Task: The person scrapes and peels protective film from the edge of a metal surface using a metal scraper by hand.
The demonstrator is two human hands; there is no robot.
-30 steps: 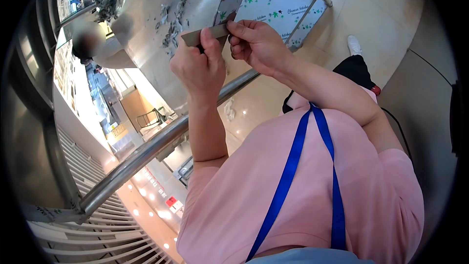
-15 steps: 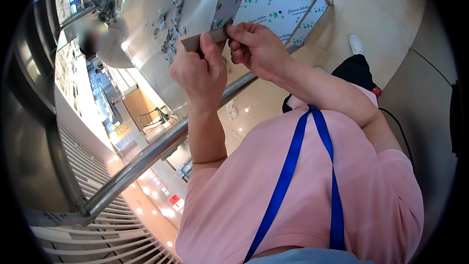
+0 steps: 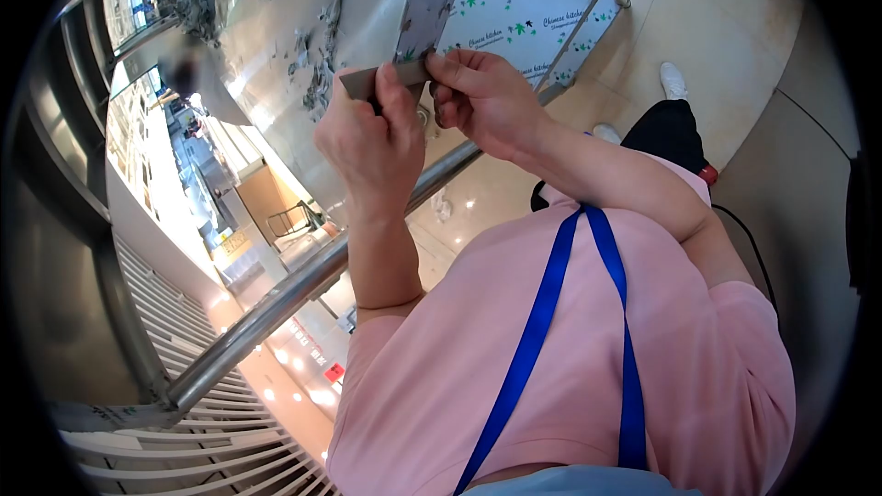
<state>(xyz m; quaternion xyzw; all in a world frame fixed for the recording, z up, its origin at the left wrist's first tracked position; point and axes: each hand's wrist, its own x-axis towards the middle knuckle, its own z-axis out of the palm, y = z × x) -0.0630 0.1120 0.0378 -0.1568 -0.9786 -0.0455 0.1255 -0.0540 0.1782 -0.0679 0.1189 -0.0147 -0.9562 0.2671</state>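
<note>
A narrow grey-brown strip (image 3: 405, 73) spans the gap between my two hands at the edge of a metal surface (image 3: 276, 46). My left hand (image 3: 372, 129) is closed on the strip's left part, thumb against it. The thumb and fingers of my right hand (image 3: 482, 96) pinch the strip's right end. Directly beyond the strip, a metal edge (image 3: 429, 14) has partly peeled film. Dark grey scraps (image 3: 317, 69) lie on the metal surface to the left of my hands.
A metal rail (image 3: 276, 312) runs diagonally below my forearms. Film printed with green leaves (image 3: 519, 14) covers a panel beyond my right hand. At the upper left is a grey clump of scraps (image 3: 186, 0), near a blurred person. White slats (image 3: 193, 441) curve at the lower left.
The view has shifted slightly, and the rail and background sit a little differently. Both hands keep their hold on the strip, with almost no movement.
</note>
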